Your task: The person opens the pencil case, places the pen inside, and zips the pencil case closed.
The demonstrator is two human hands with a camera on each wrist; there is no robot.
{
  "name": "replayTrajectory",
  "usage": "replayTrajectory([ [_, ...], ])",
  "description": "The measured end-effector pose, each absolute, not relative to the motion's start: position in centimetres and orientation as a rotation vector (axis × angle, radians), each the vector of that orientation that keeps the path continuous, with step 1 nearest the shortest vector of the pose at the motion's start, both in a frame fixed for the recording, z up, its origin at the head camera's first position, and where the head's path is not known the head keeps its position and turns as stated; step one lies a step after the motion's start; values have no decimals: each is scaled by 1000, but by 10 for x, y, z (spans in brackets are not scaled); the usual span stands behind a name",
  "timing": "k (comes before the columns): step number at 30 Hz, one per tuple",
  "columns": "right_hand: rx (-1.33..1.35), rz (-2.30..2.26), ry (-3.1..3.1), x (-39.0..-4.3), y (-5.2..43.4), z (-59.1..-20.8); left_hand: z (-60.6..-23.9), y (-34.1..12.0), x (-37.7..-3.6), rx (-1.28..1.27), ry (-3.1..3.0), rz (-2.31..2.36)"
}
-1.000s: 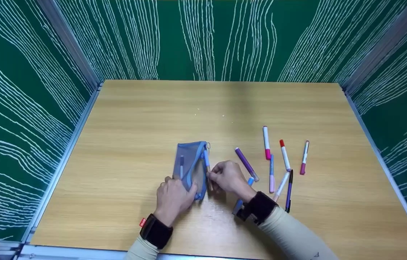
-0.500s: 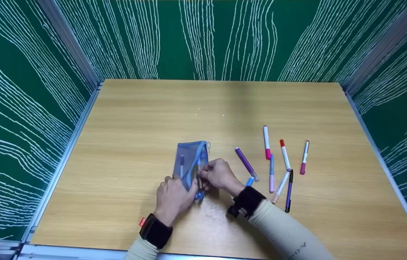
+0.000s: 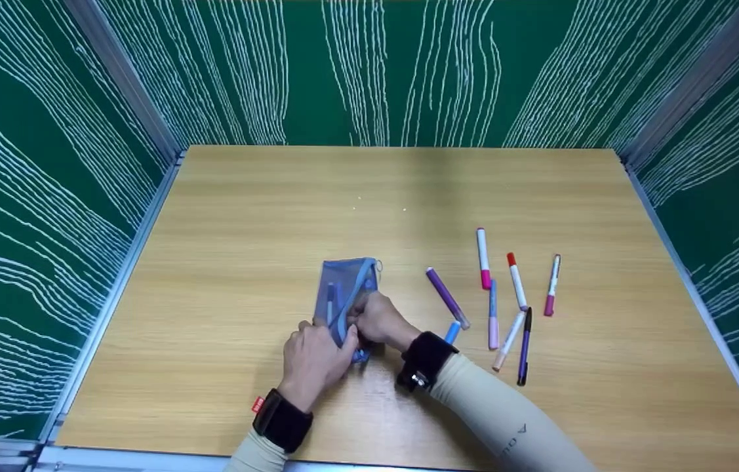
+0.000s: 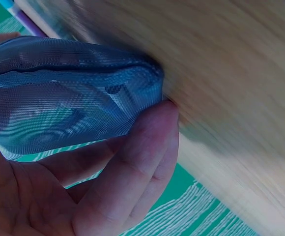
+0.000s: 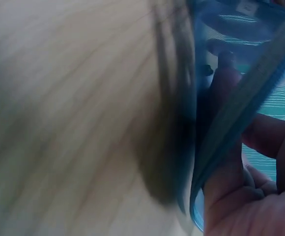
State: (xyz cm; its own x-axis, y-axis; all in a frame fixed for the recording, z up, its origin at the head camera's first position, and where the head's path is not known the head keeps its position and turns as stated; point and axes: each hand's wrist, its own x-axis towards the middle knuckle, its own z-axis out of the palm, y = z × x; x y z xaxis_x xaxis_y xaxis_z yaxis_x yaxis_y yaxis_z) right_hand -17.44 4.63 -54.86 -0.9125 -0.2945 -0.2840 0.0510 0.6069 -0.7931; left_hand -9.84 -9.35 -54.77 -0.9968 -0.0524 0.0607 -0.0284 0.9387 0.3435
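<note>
Pinching blue mesh pouch (image 3: pixel 345 295), left hand (image 3: pixel 314 359) and right hand (image 3: pixel 376 320)

Loose pens on a light wooden tabletop (image 3: pixel 244 216)

Seven felt-tip pens (a purple marker (image 3: pixel 447 298) among them) lie scattered right of centre, green white-lined panels (image 3: pixel 408 72) behind.

A translucent blue mesh zip pouch (image 3: pixel 345 294) lay mid-frame on a light wood-grain tabletop (image 3: pixel 264 216); dark green walls (image 3: pixel 28 183) carried wavy white lines.
</note>
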Motion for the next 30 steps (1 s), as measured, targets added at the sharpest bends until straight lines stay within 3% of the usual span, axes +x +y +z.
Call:
replayTrajectory([
  [10,-255,-1392,2195,-176,50,-551,-549,-93,-98,73,-3039,-517],
  [30,-362,-1395,2301,-173,78,-531,-549,-93,-98,47,-3016,-455],
])
